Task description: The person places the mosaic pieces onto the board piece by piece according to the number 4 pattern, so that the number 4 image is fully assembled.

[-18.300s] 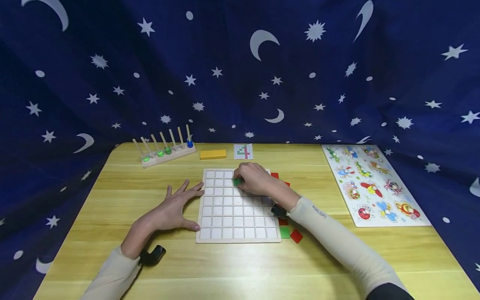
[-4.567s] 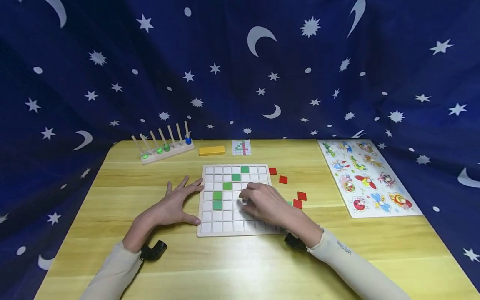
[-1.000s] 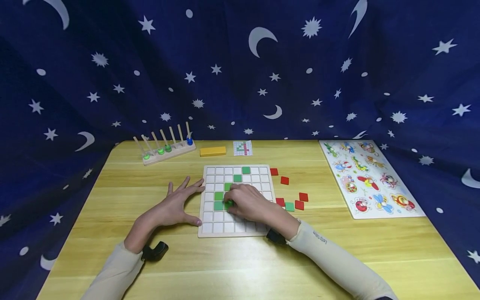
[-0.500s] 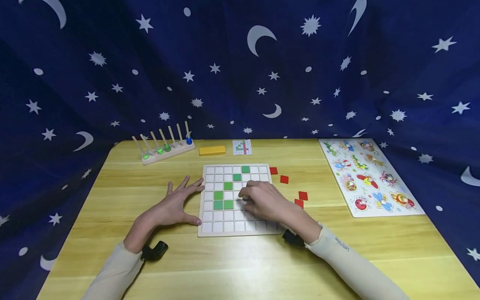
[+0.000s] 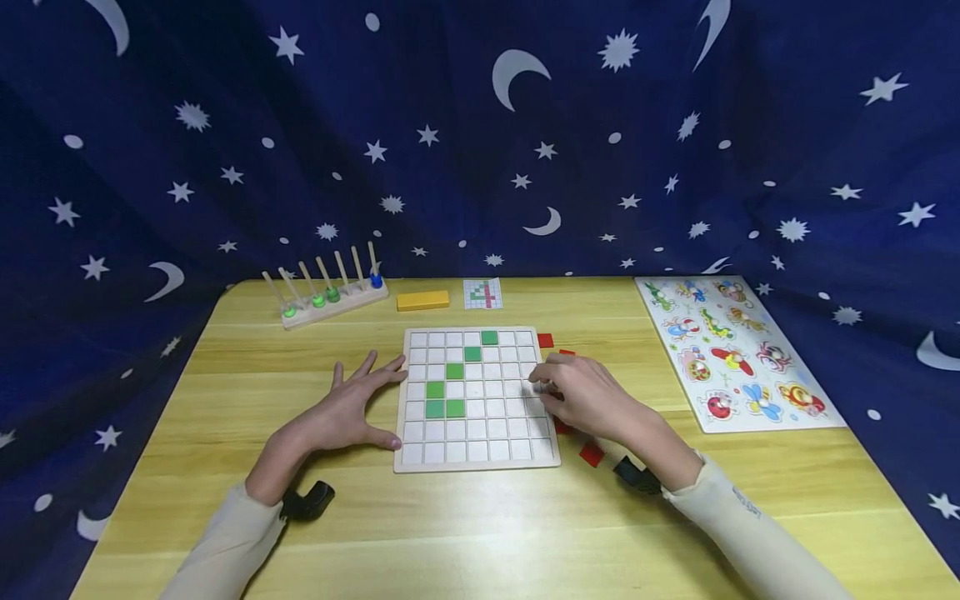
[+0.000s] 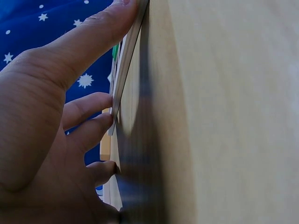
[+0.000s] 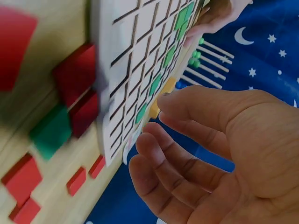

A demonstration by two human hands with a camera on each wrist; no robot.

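A white gridded board (image 5: 497, 451) lies mid-table with several green tiles (image 5: 454, 408) set in its squares, some in a diagonal line. Along its left edge my left hand (image 5: 341, 417) rests with fingers spread, thumb and fingertips at the rim, as the left wrist view also shows. My right hand (image 5: 588, 396) hovers at the board's right edge, fingers loosely bent and nothing between them in the right wrist view. Beneath and around it lie loose red tiles (image 5: 591, 454) and a loose green tile (image 7: 51, 131), which the hand hides in the head view.
Behind the board are a small pattern card (image 5: 482, 293) with a coloured 4, a yellow block (image 5: 422, 301) and a peg rack (image 5: 337, 309) with green and blue rings. An insect puzzle board (image 5: 780, 417) lies at the right. A dark starry curtain (image 5: 480, 208) hangs behind.
Over 18 seconds, green tiles have filled several squares. Within the last second my right hand let go of a green tile in a lower row and moved right. My left hand stayed put.
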